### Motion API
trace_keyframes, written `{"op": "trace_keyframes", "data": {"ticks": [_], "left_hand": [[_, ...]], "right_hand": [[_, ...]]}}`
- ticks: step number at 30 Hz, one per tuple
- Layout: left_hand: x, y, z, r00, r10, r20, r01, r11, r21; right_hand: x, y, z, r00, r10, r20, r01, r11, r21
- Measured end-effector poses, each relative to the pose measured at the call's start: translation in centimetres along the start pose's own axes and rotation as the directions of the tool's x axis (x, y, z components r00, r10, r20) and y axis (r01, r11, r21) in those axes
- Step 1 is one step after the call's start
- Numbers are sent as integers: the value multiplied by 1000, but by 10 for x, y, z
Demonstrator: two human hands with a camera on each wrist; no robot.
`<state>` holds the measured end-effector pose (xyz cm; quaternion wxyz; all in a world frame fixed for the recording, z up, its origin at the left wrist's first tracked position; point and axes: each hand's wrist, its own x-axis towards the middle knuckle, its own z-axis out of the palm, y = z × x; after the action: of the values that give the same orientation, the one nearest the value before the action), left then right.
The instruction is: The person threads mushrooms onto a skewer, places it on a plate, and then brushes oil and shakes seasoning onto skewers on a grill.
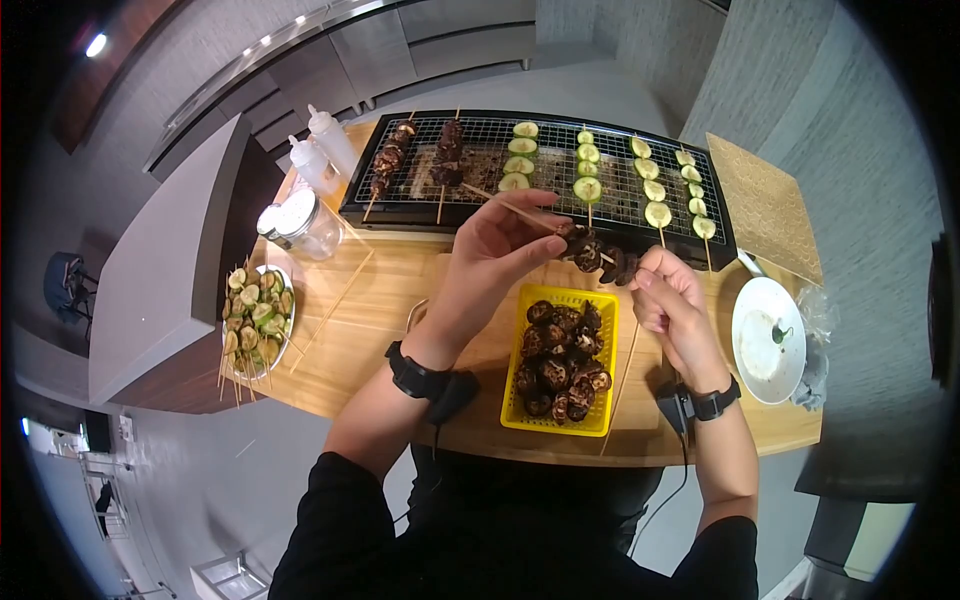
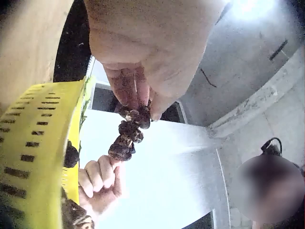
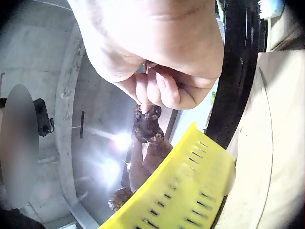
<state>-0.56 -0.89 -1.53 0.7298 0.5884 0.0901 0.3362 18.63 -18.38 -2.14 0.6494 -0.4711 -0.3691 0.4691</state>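
Both hands hold a wooden skewer threaded with several dark mushrooms point(image 1: 588, 254) above a yellow basket point(image 1: 511, 400). The left hand point(image 1: 497, 245) pinches the mushroom at one end between thumb and fingers, and the bare stick point(image 1: 500, 204) runs out past it toward the grill. At the other end the right hand point(image 1: 675, 305) grips with curled fingers beside the last mushroom. More dark mushrooms point(image 1: 555, 372) fill the basket. In the left wrist view the mushrooms point(image 2: 127, 133) hang between the two hands; in the right wrist view the right hand point(image 3: 157, 62) partly hides them.
A black grill point(image 1: 540, 118) across the back carries mushroom skewers and sliced green vegetable skewers. At left are squeeze bottles point(image 1: 330, 145), a shaker jar point(image 1: 318, 235) and a plate of vegetable skewers point(image 1: 258, 318). Loose sticks point(image 1: 332, 308) lie on the table. A white plate point(image 1: 765, 355) stands at right.
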Motion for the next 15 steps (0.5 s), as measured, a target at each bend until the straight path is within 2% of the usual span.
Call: {"op": "trace_keyframes", "data": {"ticks": [3,6,10,11,13,14,15], "left_hand": [[3,1,-1,999,36,-6,-36,998,-52],[6,-2,-1,994,104,11,-104,994,-35],[0,5,1,993,-32,116,17,992,125],[-2,10,4,979,-42,197,-26,944,328],[-8,29,13,935,-106,337,-158,729,666],[-12,35,23,929,-171,327,-117,705,700],[-14,31,25,907,-175,383,-171,677,715]], "right_hand": [[0,-3,-2,1000,-11,12,11,1000,-16],[0,-5,-4,1000,23,-12,-22,992,123],[1,-8,-7,998,31,-54,-16,962,271],[2,-8,-8,999,17,-50,-2,959,284],[4,-5,-10,999,-9,-40,21,951,308],[4,-5,-10,999,-9,-40,21,949,313],[5,-5,-10,999,-7,-40,20,947,319]]}}
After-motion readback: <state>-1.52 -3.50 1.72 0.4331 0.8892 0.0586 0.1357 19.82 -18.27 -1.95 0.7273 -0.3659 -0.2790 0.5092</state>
